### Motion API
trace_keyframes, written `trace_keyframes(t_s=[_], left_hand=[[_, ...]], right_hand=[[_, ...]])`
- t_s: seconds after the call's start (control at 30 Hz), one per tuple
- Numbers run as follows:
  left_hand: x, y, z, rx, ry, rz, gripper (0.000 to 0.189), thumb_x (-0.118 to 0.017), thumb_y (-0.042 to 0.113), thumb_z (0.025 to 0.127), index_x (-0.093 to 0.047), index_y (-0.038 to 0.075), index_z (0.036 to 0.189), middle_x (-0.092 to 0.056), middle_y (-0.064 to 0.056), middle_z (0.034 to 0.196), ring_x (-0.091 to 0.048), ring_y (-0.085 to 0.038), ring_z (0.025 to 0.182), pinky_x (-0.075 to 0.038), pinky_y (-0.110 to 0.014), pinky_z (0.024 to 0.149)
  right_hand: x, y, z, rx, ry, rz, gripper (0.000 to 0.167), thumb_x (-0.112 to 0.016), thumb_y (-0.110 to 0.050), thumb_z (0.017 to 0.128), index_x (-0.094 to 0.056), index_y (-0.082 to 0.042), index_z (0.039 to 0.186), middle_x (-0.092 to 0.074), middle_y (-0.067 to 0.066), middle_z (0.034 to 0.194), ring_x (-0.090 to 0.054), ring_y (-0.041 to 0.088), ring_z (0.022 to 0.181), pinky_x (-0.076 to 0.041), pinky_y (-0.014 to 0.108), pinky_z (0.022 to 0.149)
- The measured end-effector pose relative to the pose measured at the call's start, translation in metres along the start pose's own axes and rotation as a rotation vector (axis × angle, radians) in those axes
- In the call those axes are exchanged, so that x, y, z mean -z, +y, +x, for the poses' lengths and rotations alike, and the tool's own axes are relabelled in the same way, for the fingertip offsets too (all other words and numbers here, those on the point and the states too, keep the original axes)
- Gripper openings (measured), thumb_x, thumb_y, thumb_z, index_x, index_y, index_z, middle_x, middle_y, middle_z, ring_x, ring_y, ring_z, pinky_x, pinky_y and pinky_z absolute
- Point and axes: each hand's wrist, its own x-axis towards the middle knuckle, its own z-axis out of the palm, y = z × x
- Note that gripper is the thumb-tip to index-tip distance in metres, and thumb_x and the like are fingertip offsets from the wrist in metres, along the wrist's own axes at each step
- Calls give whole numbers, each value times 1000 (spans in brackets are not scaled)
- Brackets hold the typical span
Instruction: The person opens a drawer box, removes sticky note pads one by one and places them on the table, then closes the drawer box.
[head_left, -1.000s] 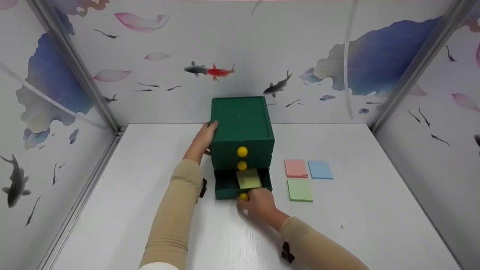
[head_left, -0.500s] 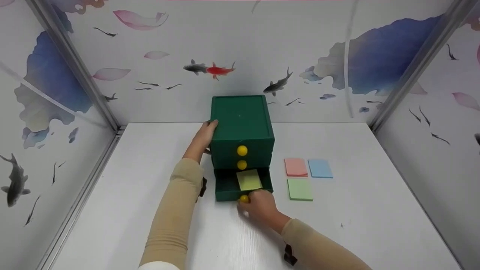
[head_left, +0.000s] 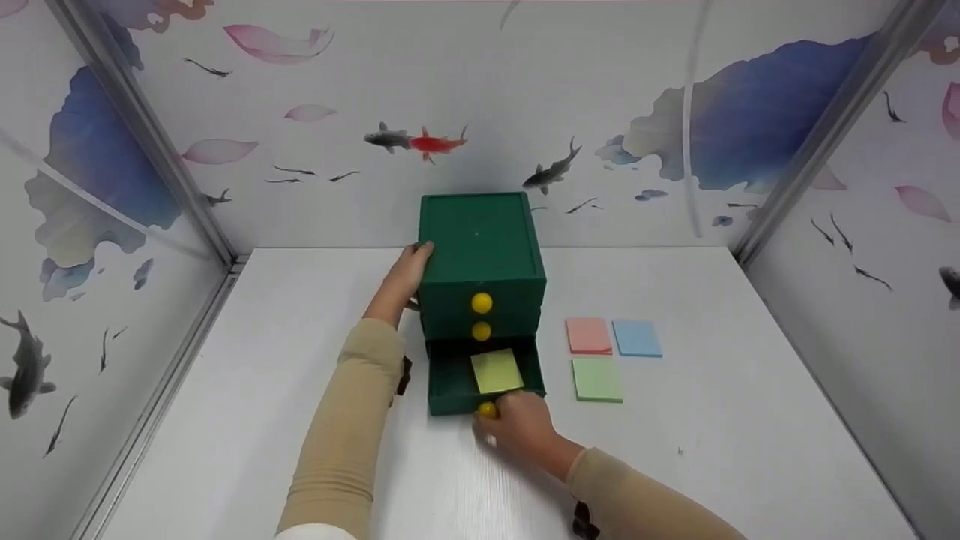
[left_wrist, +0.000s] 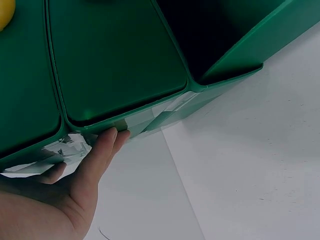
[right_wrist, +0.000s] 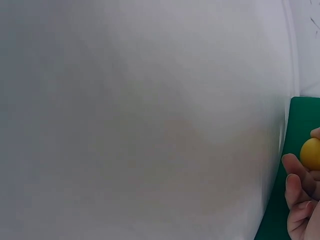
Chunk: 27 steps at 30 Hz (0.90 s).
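A green drawer cabinet with round yellow knobs stands against the back wall. Its bottom drawer is pulled out, and a yellow sticky note pad lies inside. My right hand pinches that drawer's yellow knob; the right wrist view catches the knob and fingers only at its right edge. On the cabinet's left side rests my left hand. In the left wrist view its extended fingers touch the side wall, and part of the hand runs out of frame.
Pink, blue and green sticky note pads lie on the white table right of the cabinet. A patterned back wall and side walls bound the table.
The bottom drawer has slid further out toward me, with my right hand moving along on its knob. The yellow pad came forward with it. My left hand stays at the cabinet's side.
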Motion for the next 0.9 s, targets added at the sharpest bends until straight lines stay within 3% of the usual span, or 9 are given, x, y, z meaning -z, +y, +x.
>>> trace_keyframes(t_s=[0.2,0.53,0.9], left_hand=[[-1,1,-1,7,1,2,74,-29,60,99,-12,20,158,-30,-18,152,-49,-42,118,-46,-55,91],[1,1,1,22,-6,-10,73,-30,59,99,-12,20,158,-29,-18,153,-48,-43,121,-46,-57,91],[-1,3,-4,20,11,6,73,-30,59,99,-14,18,158,-31,-18,152,-48,-40,121,-47,-53,90]], right_hand=[[2,0,-8,64,27,-51,37,-74,-40,85,-60,-14,64,-41,-9,50,-43,9,51,-38,27,49],[2,0,-19,45,-20,-10,29,-75,-40,84,-64,-15,75,-49,-9,57,-48,11,58,-42,28,56],[4,-11,-26,20,-75,-69,31,-73,-41,86,-64,-12,77,-47,-7,56,-48,13,60,-42,30,60]])
